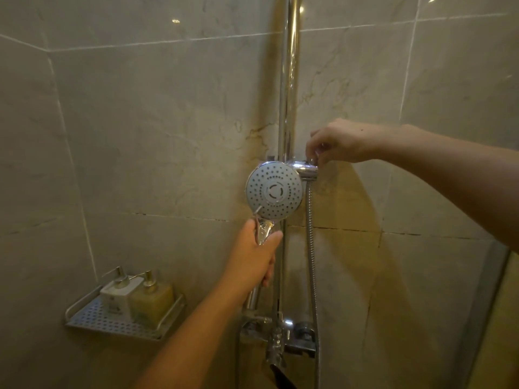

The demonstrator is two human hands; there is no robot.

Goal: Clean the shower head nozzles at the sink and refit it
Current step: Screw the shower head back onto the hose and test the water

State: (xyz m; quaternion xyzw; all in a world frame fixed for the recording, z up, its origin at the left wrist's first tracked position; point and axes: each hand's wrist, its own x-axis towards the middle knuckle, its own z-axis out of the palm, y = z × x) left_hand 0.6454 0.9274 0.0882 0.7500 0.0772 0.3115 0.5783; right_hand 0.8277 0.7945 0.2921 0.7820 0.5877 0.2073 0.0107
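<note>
The round grey shower head [274, 190] faces me with its nozzle plate, just left of the chrome holder bracket [306, 169] on the vertical rail [289, 80]. My left hand [254, 258] grips the chrome handle below the head. My right hand [335, 141] reaches in from the right and pinches the knob on top of the bracket. A metal hose [312, 262] hangs down from the bracket area.
The chrome mixer tap [276, 336] sits on the wall below. A perforated metal shelf [92, 322] at lower left carries two pump bottles [134, 297]. Marble tiles cover the walls; a glass screen edge [488, 304] runs along the right.
</note>
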